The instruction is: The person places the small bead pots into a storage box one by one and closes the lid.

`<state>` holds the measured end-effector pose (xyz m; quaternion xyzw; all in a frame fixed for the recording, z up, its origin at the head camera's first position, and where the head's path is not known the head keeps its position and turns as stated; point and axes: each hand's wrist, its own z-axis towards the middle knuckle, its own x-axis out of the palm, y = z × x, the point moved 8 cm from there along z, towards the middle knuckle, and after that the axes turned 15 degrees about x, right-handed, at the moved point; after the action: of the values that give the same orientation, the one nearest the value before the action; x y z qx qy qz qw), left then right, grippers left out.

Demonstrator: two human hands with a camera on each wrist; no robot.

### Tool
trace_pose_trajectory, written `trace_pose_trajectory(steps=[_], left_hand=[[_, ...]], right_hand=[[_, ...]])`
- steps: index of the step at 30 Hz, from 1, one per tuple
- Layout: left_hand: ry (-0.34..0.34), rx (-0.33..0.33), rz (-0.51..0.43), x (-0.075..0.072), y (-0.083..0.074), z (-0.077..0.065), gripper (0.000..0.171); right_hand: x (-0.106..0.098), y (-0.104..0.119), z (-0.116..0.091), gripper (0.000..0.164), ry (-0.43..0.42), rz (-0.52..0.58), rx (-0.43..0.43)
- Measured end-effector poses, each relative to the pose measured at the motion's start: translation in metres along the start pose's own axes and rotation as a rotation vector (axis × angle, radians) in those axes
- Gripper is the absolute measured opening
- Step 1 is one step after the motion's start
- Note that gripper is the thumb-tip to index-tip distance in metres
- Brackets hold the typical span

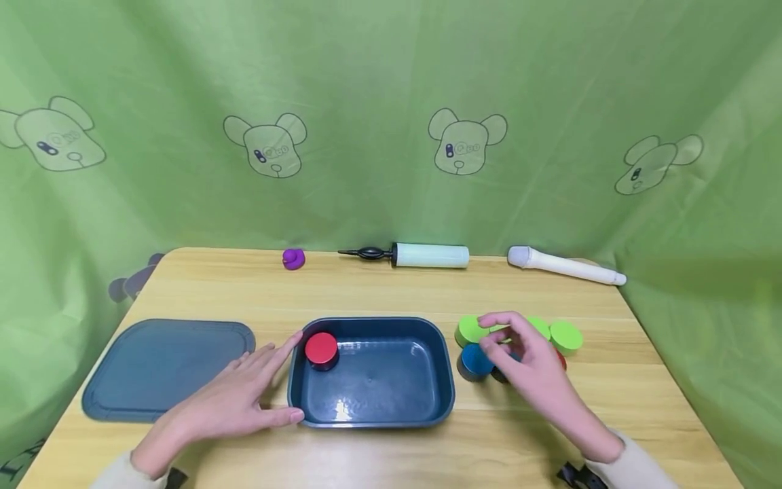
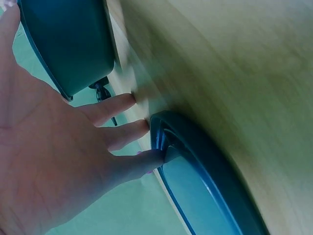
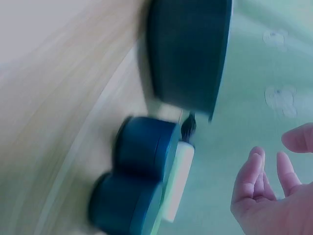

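Note:
A dark blue rectangular tub (image 1: 379,387) stands mid-table, with one red-topped round jar (image 1: 322,350) in its back left corner. My left hand (image 1: 235,401) lies along its left side, fingers spread, with index fingertip and thumb at the rim. The other left fingers reach over the edge of the flat blue lid (image 1: 165,367); in the left wrist view they extend toward this lid (image 2: 195,191). Over a group of jars at the right hovers my right hand (image 1: 528,356), thumb and fingers apart and nothing between them. Below it are a blue-topped jar (image 1: 474,360) and green-topped jars (image 1: 566,336), some partly hidden.
Along the back edge lie a small purple duck (image 1: 294,259), a hand pump (image 1: 430,255) with a black nozzle, and a white microphone-shaped thing (image 1: 565,265). A green curtain (image 1: 366,190) with printed bear heads hangs behind and beside the wooden table (image 1: 391,458).

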<state>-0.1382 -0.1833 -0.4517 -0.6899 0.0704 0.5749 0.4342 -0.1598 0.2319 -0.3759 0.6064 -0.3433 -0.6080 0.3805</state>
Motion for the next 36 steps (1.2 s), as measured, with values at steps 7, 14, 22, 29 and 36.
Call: trace_pose_trajectory(steps=[7, 14, 22, 29, 36], left_hand=[[0.007, -0.012, -0.016, 0.002, 0.004, -0.001, 0.109], [0.015, -0.017, -0.022, 0.003, 0.004, -0.002, 0.109], [0.021, -0.021, -0.022, 0.001, 0.004, 0.000, 0.111], [0.011, -0.015, -0.034, 0.000, 0.003, 0.001, 0.111], [0.012, -0.011, -0.054, 0.000, 0.003, 0.003, 0.111]], right_hand=[[-0.044, -0.022, -0.006, 0.023, -0.108, -0.078, 0.117], [-0.072, -0.049, -0.017, 0.029, -0.186, -0.127, 0.189], [-0.083, -0.086, -0.028, 0.044, -0.217, -0.192, 0.279], [-0.084, -0.109, -0.034, 0.052, -0.183, -0.256, 0.360], [-0.081, -0.127, -0.032, 0.058, -0.080, -0.259, 0.413]])
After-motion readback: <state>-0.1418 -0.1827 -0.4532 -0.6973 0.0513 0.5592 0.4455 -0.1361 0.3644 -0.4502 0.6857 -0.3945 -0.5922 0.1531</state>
